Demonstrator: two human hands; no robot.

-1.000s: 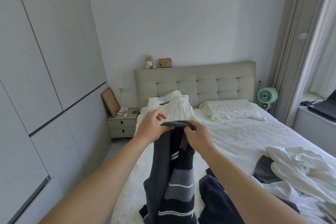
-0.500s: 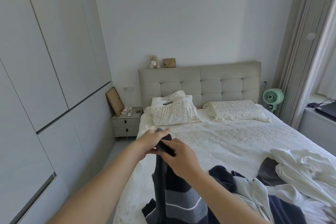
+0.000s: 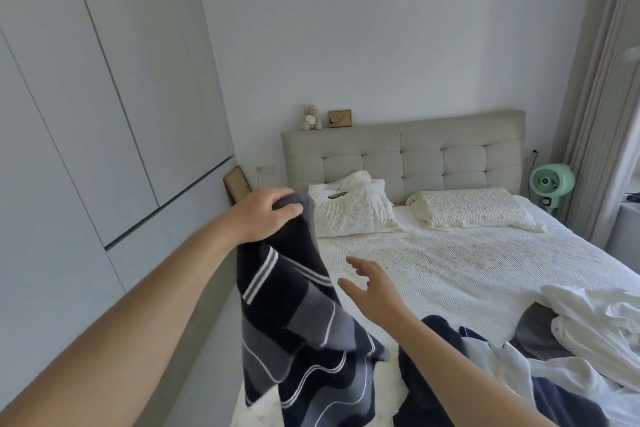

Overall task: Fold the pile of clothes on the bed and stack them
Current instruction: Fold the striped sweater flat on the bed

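Observation:
My left hand grips the top edge of a dark striped garment, black and grey with thin white lines, which hangs down over the bed's left side. My right hand hovers just right of the garment with fingers spread, holding nothing. A pile of unfolded clothes lies on the bed at the lower right: white garments, a navy piece and a grey one.
Two pillows lie at the padded headboard, with a phone on the left one. Grey wardrobes line the left wall beside a narrow floor strip. A green fan and curtains stand at the right.
My right hand let go of the striped garment and dropped to the right, fingers spread. My left hand lifted the garment's top edge higher and to the left.

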